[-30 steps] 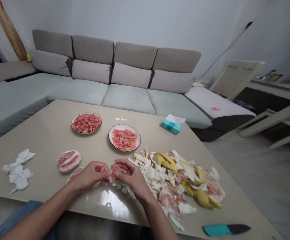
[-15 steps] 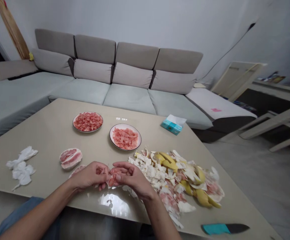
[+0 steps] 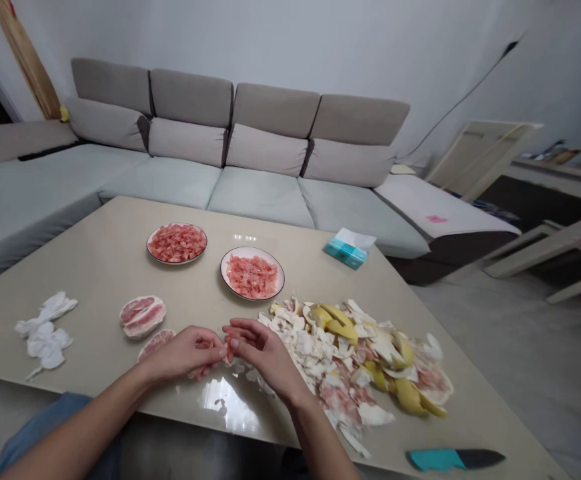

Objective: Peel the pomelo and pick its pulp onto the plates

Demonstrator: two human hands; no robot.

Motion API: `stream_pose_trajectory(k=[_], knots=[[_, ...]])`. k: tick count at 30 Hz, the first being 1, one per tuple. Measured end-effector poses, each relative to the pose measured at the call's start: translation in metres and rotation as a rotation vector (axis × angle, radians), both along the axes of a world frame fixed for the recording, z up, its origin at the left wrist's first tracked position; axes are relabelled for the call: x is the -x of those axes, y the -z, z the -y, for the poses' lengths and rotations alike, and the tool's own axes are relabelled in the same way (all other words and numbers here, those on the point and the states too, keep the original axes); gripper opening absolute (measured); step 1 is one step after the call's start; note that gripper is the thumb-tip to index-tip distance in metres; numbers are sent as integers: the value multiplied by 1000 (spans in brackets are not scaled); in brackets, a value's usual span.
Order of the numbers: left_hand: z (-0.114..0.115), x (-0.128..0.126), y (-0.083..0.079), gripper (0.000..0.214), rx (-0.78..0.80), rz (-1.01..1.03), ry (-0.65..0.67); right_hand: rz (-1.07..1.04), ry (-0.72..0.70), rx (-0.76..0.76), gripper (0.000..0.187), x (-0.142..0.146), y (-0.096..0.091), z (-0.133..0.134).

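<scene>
Near the table's front edge, my left hand (image 3: pixel 190 350) and my right hand (image 3: pixel 257 350) meet over a small piece of pink pomelo flesh (image 3: pixel 229 349). My left fingertips pinch its left side, while my right thumb and fingers curl round the other; much of the piece is hidden. Just left of my left hand lies a pomelo segment (image 3: pixel 156 343), partly covered by the hand. Behind it sits a larger peeled pomelo chunk (image 3: pixel 143 317). Beyond my hands stand a plate (image 3: pixel 279 288) and, farther left, a second plate (image 3: pixel 151 257), both holding pink pomelo pulp.
A heap of white pith and yellow pomelo peel (image 3: pixel 340 327) spreads right of my right hand. A knife with a teal handle (image 3: pixel 435 459) lies at the front right. Crumpled tissues (image 3: pixel 47 340) lie left, a tissue box (image 3: pixel 346 250) at the back. A sofa (image 3: pixel 257 190) stands behind the table.
My left hand has shifted slightly right and turned at the wrist. Less of the pomelo flesh shows between my hands now. The plates, peel and knife stay in place on the table.
</scene>
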State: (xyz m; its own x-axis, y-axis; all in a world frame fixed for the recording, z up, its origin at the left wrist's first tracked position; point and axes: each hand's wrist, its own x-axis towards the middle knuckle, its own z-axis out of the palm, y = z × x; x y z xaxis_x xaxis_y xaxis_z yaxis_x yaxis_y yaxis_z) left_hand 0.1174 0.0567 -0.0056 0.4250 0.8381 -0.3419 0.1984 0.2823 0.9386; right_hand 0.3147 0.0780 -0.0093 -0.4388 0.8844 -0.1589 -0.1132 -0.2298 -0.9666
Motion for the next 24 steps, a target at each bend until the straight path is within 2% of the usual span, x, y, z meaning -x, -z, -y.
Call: stream_pose_trajectory(k=[3,6,13,18,20,22,24], knots=[[-1,0,3,36,-55,26,-109,119,5,-17,54,2,-1,2],[0,-1,4,37,-128,18,-196,174,-49,-5,47,7,-1,4],[3,-6,-2,36,-164,28,-204,124,11,-59,39,17,-2,9],[5,-9,0,32,-152,120,-134,354,149,-336,22,16,-5,9],[6,-9,3,48,-156,162,-164,464,181,-453,14,14,-4,9],[7,-9,6,67,-236,132,-251,549,176,-553,7,14,-2,8],[7,-10,5,62,-354,54,-271,604,154,-634,7,13,1,8]])
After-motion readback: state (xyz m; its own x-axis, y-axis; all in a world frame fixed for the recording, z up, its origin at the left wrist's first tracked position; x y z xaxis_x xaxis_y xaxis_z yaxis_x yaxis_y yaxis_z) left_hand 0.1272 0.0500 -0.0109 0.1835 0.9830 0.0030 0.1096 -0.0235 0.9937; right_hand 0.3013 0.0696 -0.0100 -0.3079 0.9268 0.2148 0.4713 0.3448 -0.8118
